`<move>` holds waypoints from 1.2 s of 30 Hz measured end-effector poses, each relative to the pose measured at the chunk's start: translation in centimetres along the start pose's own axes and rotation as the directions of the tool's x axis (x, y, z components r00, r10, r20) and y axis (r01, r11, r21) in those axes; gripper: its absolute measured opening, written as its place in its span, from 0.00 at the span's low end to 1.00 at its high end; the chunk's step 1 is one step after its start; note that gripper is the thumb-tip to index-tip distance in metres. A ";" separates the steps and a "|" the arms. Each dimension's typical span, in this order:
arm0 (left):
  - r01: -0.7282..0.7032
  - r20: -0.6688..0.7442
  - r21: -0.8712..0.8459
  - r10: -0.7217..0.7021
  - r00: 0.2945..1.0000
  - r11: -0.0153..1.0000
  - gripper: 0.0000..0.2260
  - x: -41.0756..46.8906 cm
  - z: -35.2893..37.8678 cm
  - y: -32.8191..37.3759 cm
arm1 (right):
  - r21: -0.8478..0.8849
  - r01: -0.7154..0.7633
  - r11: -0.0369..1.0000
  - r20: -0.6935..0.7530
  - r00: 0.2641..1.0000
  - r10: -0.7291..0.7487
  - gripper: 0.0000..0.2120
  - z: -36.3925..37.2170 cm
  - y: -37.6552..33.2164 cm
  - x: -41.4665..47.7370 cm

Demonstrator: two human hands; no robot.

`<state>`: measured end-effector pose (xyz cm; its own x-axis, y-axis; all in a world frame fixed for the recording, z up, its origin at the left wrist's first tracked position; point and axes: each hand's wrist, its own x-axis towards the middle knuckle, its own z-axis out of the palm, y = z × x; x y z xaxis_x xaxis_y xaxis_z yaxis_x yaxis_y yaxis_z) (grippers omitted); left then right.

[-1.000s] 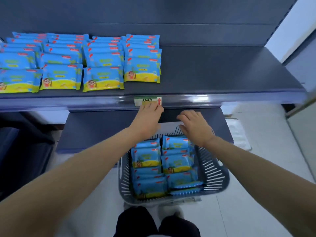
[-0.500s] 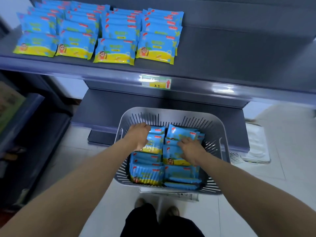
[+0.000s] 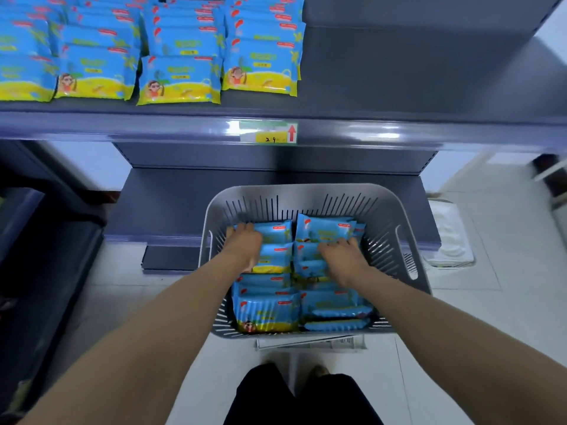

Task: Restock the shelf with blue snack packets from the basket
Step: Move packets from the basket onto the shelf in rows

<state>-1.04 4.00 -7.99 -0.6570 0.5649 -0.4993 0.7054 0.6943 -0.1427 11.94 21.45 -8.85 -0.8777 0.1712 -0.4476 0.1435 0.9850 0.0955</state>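
A grey slotted basket stands on the floor in front of me, holding several blue snack packets in two columns. My left hand is inside it, its fingers curled round the left edge of a packet in the far left stack. Over the right column, my right hand has its fingers spread and bent over a packet. Above, the dark shelf carries rows of the same packets on its left half; its right half is bare.
A price label with a red arrow sits on the shelf's front rail. A lower dark shelf runs behind the basket. A white tray-like object lies on the floor at right, and dark units stand at left.
Both hands dropped from the shelf's front rail into the basket and settled onto packets. My view tilted down and came closer.
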 end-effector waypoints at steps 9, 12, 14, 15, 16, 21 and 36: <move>-0.263 -0.052 -0.086 0.260 0.964 0.961 0.09 -3.6 -14.2 -2.1 | 0.215 -0.026 0.976 -0.218 0.973 0.074 0.13 -14.6 4.6 -4.4; -0.292 -0.183 -0.123 0.268 0.946 0.948 0.03 -5.8 -20.2 -2.4 | 0.238 -0.062 0.969 -0.351 0.925 0.146 0.12 -20.2 6.9 -6.0; -0.306 -0.288 -0.174 0.248 0.925 0.936 0.04 -6.8 -23.6 -2.7 | 0.238 -0.094 0.967 -0.445 0.874 0.195 0.12 -23.6 8.6 -6.7; -0.309 -0.340 -0.201 0.230 0.912 0.930 0.04 -7.1 -25.1 -2.7 | 0.238 -0.109 0.965 -0.486 0.847 0.216 0.13 -25.2 9.5 -6.9; -0.309 -0.391 -0.219 0.207 0.897 0.926 0.05 -7.2 -26.5 -2.8 | 0.241 -0.122 0.963 -0.520 0.822 0.234 0.13 -26.7 10.3 -6.8; -0.290 -0.574 -0.297 0.073 0.816 0.910 0.05 -5.8 -31.4 -2.7 | 0.229 -0.170 0.958 -0.594 0.756 0.277 0.14 -31.8 14.3 -4.7; 0.038 -0.507 -0.234 -0.155 0.848 0.971 0.14 12.0 -40.8 2.5 | 0.104 -0.202 0.974 -0.501 0.835 0.227 0.13 -35.6 27.7 7.9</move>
<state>-18.02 30.76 20.52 -0.8015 0.5972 0.0326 0.5980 0.8003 0.0429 -7.28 49.40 21.93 -0.9297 0.3563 0.0934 0.3644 0.9268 0.0914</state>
